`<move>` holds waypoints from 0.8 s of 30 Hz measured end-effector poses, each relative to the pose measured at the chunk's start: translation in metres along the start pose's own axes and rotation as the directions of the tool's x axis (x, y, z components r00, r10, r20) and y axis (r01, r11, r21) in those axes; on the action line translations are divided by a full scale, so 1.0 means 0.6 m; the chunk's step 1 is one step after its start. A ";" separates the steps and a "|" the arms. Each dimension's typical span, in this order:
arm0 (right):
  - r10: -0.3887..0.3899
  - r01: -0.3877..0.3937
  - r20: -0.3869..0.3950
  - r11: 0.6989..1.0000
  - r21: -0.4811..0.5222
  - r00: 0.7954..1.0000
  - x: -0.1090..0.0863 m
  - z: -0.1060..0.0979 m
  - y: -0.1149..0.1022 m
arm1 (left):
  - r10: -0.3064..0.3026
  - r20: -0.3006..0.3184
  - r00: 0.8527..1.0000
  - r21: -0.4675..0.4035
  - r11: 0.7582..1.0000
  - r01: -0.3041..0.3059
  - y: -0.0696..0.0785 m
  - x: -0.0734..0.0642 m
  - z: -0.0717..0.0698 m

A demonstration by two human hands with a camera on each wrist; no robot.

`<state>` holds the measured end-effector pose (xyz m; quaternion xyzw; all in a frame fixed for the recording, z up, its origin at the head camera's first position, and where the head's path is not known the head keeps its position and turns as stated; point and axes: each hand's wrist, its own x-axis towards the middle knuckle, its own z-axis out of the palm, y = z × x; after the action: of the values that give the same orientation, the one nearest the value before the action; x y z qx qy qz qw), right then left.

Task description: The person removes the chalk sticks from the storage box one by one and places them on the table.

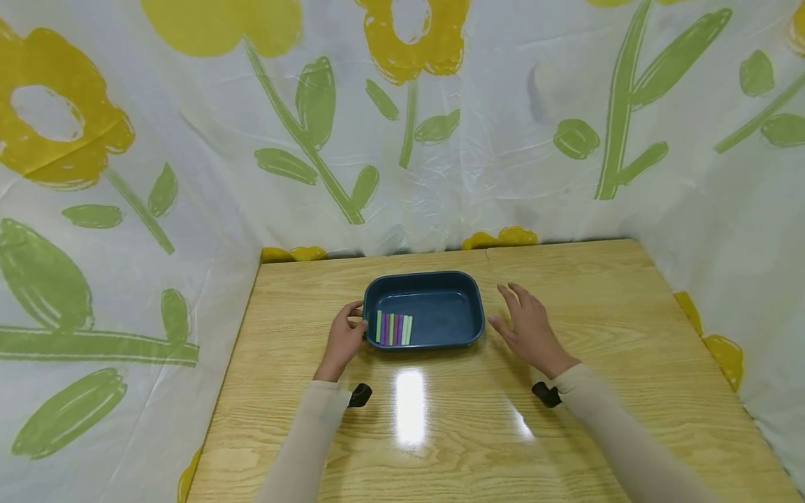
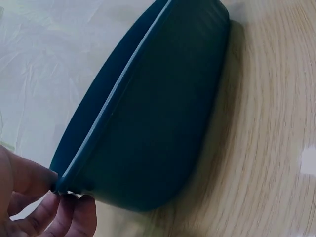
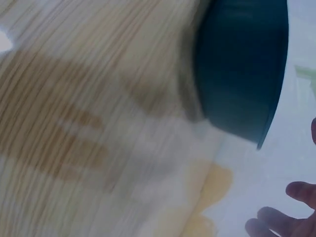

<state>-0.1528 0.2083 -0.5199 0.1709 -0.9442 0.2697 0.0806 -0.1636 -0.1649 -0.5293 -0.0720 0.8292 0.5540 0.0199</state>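
A dark blue rectangular tray with rounded corners (image 1: pixel 446 335) stands on the wooden table. Inside it, along the left end, several chalk-like sticks (image 1: pixel 394 330) in green, purple and pale green lie side by side. My left hand (image 1: pixel 345 339) pinches the tray's left rim; in the left wrist view the thumb is over the rim and the curled fingers (image 2: pixel 85 217) are beneath it. To the right of the tray my right hand (image 1: pixel 530 330) hovers with spread fingers, holding nothing. The right wrist view shows those fingers (image 3: pixel 281 219) apart from the tray wall (image 3: pixel 242 69).
The wooden table (image 1: pixel 302 293) reaches back to a white curtain (image 1: pixel 503 181) with yellow flowers and green leaves, which also hangs on both sides. Each wrist wears a black strap piece, one by the left wrist (image 1: pixel 360 395) and one by the right (image 1: pixel 546 395).
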 end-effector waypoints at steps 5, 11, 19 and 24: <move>-0.020 0.021 -0.041 0.999 0.034 0.999 0.013 0.010 -0.023 | -0.060 -0.022 0.998 -0.092 0.994 0.058 0.002 0.001 0.000; -0.053 0.061 -0.067 0.990 0.125 0.996 0.026 0.024 -0.056 | -0.135 0.008 0.991 -0.207 0.969 0.134 0.001 0.003 -0.002; -0.071 0.076 -0.030 0.975 0.211 0.997 0.044 0.062 -0.096 | -0.158 0.021 0.987 -0.262 0.952 0.158 0.004 0.000 -0.003; -0.013 0.008 0.014 0.955 0.296 1.000 0.050 0.083 -0.119 | -0.175 0.031 0.984 -0.277 0.944 0.177 0.004 -0.003 -0.002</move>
<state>-0.1577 0.1164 -0.5204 0.1881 -0.8928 0.4064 0.0482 -0.1621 -0.1651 -0.5266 -0.1459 0.7330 0.6616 0.0615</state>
